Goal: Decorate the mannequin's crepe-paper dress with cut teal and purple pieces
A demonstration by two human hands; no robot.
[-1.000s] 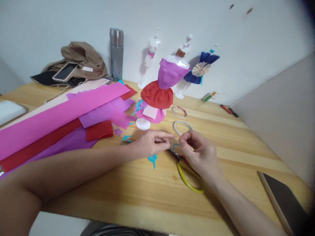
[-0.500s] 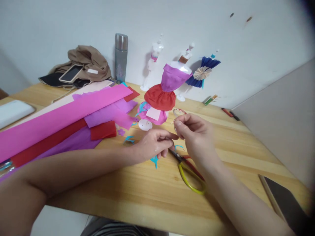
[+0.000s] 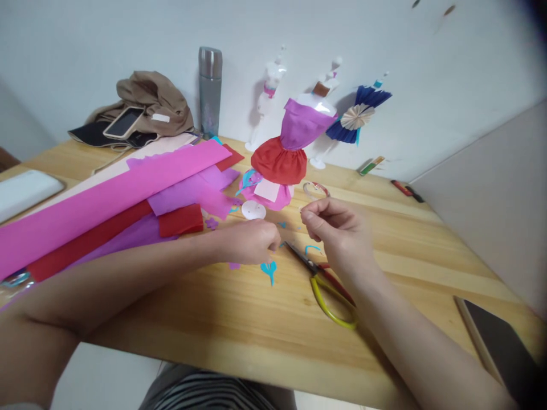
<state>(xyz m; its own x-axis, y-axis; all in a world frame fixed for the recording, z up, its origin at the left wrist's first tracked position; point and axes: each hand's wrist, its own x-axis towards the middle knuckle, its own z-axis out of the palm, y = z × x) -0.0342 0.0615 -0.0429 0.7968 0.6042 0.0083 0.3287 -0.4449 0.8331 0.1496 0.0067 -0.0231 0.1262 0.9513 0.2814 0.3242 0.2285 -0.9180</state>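
My left hand (image 3: 256, 242) is curled palm down above the table, its fingertips mostly hidden beneath it. Just under it lies a blue paper cutout (image 3: 269, 270) shaped like leaves on a stem. My right hand (image 3: 331, 228) pinches thumb against forefinger; whatever is between them is too small to name. Scissors (image 3: 318, 273) with yellow and red handles lie between the hands, blades towards the left hand. Beyond the hands stands a mannequin figure with a purple paper top (image 3: 303, 125), a red gathered paper skirt (image 3: 277, 162) and a pink lower layer (image 3: 280, 199).
Folded pink paper (image 3: 128, 188) and red and purple sheets cover the left side. Along the wall are a flask (image 3: 210, 94), a brown cloth bag (image 3: 154, 102) and a blue-dressed figure (image 3: 371, 97). A roll of clear tape (image 3: 316, 189) lies behind my right hand; a dark phone (image 3: 496, 341) lies at right.
My left hand has drawn away from my right hand, to the left, and turned its fingers downwards. The right hand keeps its pinch in nearly the same place.
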